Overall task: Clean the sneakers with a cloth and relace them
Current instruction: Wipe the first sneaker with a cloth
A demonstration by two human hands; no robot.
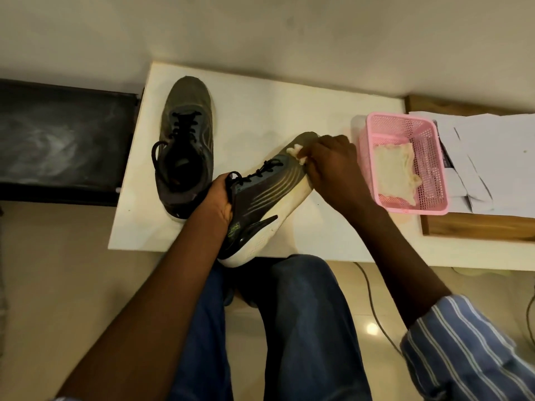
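The white tabletop (pixel 260 117) carries one laced sneaker (pixel 185 146) standing upright at its left. I hold the other sneaker (pixel 266 195) tilted on its side over the near edge, my left hand (pixel 218 198) gripping its collar. The pink basket (pixel 405 163) to the right holds a folded cloth (pixel 395 175). My right hand (pixel 333 163) pinches a small cloth (pixel 298 153) against the toe, fingers curled.
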